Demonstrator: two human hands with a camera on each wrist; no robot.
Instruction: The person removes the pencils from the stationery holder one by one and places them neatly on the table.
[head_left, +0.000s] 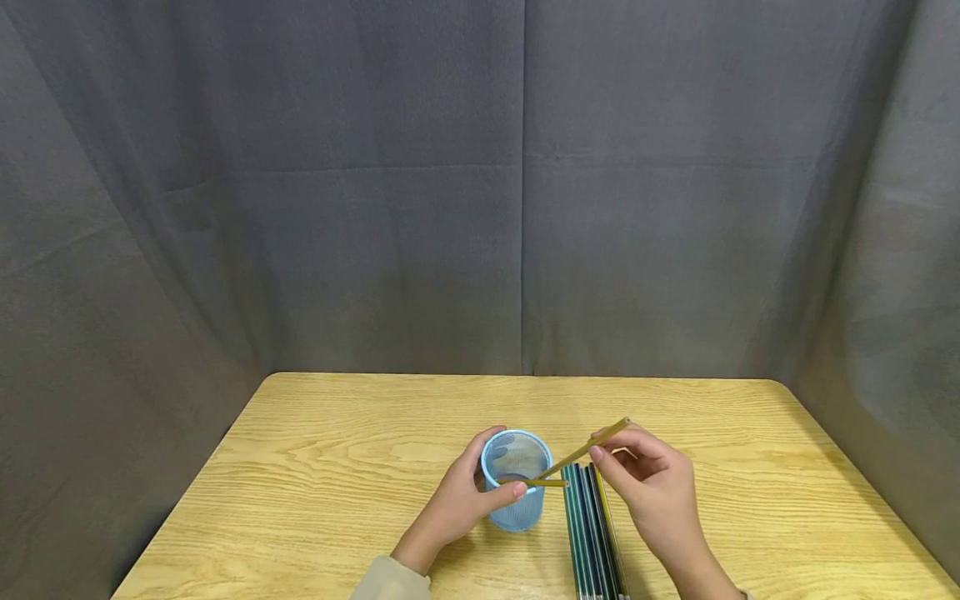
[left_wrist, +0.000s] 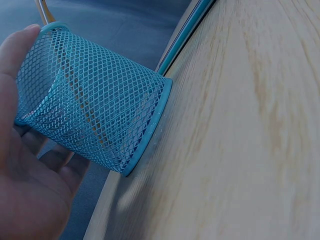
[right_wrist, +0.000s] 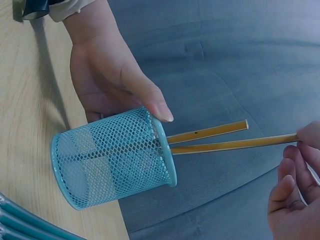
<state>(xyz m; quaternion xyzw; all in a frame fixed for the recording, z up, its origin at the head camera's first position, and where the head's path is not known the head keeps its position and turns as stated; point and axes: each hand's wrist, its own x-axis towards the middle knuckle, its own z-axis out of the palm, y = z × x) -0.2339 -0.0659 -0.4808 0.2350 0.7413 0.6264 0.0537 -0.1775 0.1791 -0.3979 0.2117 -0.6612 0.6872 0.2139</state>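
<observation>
A light blue mesh pen cup (head_left: 517, 510) is at the middle front of the table. My left hand (head_left: 459, 502) grips it from the left, thumb at the rim and fingers round the far side. One yellow pencil (right_wrist: 220, 131) leans inside the cup, its end sticking out past the rim. Between thumb and fingertips my right hand (head_left: 658, 477) pinches a second yellow pencil (head_left: 581, 453), slanted, with its lower end at the cup's mouth. Through the mesh in the left wrist view a pencil shaft (left_wrist: 82, 97) shows.
Just right of the cup, several pencils (head_left: 587, 529) lie side by side, mostly green and dark, with a yellow one at the right. Under everything is a wood-grain table (head_left: 337, 450). Grey curtains (head_left: 375, 250) hang behind it and at both sides.
</observation>
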